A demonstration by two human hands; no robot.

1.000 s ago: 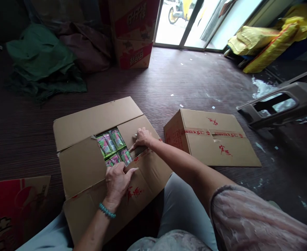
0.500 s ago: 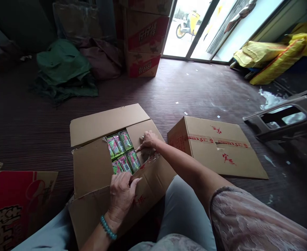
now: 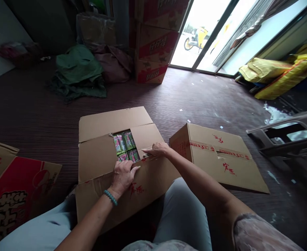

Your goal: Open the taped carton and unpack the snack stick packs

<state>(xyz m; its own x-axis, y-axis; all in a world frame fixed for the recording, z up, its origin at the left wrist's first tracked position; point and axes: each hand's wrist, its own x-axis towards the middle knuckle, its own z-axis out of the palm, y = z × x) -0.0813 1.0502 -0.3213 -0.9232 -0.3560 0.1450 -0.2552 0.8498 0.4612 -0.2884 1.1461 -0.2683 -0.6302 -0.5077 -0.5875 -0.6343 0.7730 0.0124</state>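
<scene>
An opened cardboard box sits between my knees, its far flap laid outward. Through the gap between the side flaps show several green and pink packets in rows. My left hand grips the top edge of the near flap, thumb outside and fingers over the edge, a turquoise bead bracelet on the wrist. Further right along that edge, my right hand is closed on the flap, with its fingertips partly hidden. The right side flap lies inward, just beyond my right hand.
A taped cardboard box stands close on the right, with a grey plastic stool past it. At left is a red-printed carton. Stacked cartons, green cloth and yellow sacks lie farther back.
My right hand has come nearer, from over the right side flap to the near flap's edge. The near flap stands higher and covers more of the packets. My left hand keeps its grip.
</scene>
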